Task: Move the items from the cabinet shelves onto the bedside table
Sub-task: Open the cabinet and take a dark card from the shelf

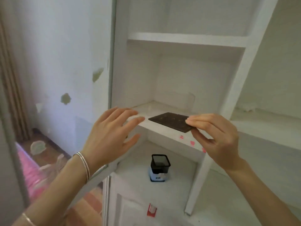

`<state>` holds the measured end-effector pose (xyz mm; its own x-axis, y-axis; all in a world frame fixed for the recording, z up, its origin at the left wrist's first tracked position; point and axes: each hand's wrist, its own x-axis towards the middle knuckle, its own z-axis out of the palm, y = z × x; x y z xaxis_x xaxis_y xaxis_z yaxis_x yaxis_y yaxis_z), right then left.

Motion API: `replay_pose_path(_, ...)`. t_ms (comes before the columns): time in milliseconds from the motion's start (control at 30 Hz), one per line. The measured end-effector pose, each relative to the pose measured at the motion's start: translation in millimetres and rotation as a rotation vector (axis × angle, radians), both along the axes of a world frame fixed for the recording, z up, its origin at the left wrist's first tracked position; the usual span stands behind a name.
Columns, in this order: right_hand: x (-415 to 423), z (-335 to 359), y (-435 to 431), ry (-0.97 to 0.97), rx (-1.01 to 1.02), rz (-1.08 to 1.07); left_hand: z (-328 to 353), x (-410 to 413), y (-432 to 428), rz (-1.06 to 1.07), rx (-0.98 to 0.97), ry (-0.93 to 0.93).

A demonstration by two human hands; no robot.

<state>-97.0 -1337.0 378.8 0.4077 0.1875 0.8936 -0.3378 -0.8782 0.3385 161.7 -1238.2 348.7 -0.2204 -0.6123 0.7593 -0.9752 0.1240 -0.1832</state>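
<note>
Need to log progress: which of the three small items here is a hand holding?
The flat dark pad on the middle shelf: the right hand pinches its right corner. The black mesh cup and the red packet lower down are untouched.

Pad (171, 121) on shelf (164, 133) above cup (160, 162)

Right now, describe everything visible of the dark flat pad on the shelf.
The dark pad is a thin, matte, brown-black rectangle with rounded corners and faint dots on top. It lies on the white cabinet shelf, angled to its front edge. The right hand pinches its near right corner; the left hand hovers open beside it, not touching.
</note>
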Motion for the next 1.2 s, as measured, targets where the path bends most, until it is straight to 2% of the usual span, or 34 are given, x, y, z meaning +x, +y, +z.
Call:
replay_pose_path(100, 1, -42, 10, 0.058, 0.176, 0.126, -42, -22, 47, 0.110, 0.094, -0.008)
replay_pose_path(267, 23, -102, 50, 0.309, 0.551, 0.452, -96, -53, 144, 0.352, 0.249, 0.158)
replay_pose_path(433, 65, -148, 115, 0.533, 0.668, 0.726, -131, -57, 247, 0.612, 0.310, 0.202)
replay_pose_path(633, 123, -181, 215, 0.805, 0.671, 0.995, -177, -65, 390, 0.955, 0.426, 0.340)
replay_pose_path(800, 170, -217, 320, 1.045, 0.564, 1.113, -221, -87, 516, 1.201, 0.540, 0.508)
replay_pose_path(933, 210, -238, 429, 1.199, 0.525, 1.185, -236, -98, 613, 1.359, 0.553, 0.607)
replay_pose_path(1200, 274, -252, 638, 1.242, 0.473, 1.333, -245, -101, 793, 1.555, 0.515, 0.714)
